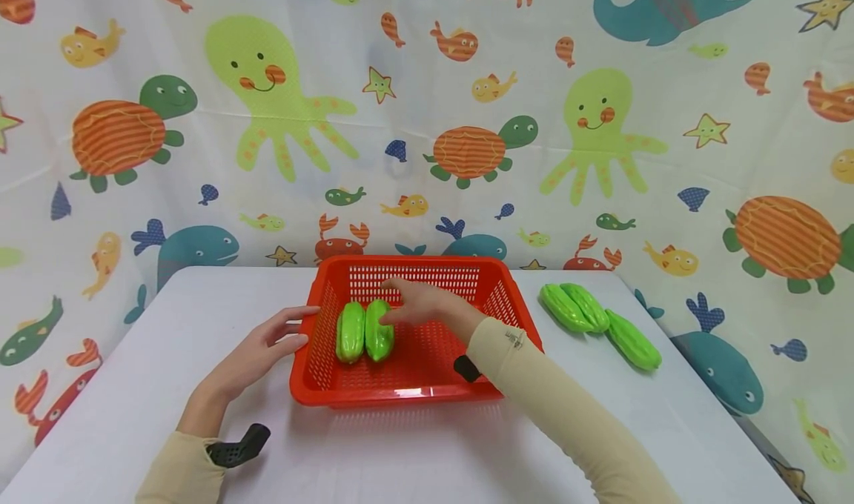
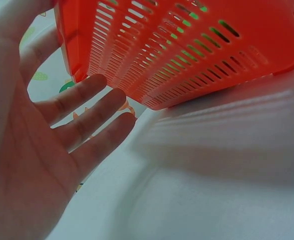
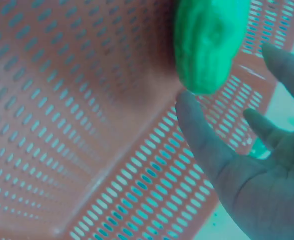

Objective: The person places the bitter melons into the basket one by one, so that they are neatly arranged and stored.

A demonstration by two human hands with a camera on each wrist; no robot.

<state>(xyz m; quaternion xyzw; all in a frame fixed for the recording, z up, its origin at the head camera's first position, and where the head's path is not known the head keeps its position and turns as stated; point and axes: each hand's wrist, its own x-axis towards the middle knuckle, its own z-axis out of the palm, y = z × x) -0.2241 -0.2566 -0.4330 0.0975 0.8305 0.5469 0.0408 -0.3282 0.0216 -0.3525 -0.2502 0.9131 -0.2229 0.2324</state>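
A red slotted plastic basket (image 1: 414, 394) stands on the white table. Inside it, at the left, two glossy green cucumber-like vegetables lie side by side: a left one (image 1: 350, 332) and a right one (image 1: 379, 333). My right hand (image 1: 422, 304) reaches over the basket with fingers spread, beside the right vegetable. In the right wrist view, the thumb tip is close to the end of a vegetable (image 3: 209, 47); whether they touch, I cannot tell. At the basket's left side, my left hand (image 1: 267, 342) has its fingertips at the rim. The left wrist view shows its fingers (image 2: 94, 117) loosely extended.
To the basket's right, three more green vegetables (image 1: 627, 341) lie on the table (image 1: 220, 304). A curtain (image 1: 400, 230) printed with sea animals hangs behind the table. Black wrist devices (image 1: 238, 446) sit at both wrists.
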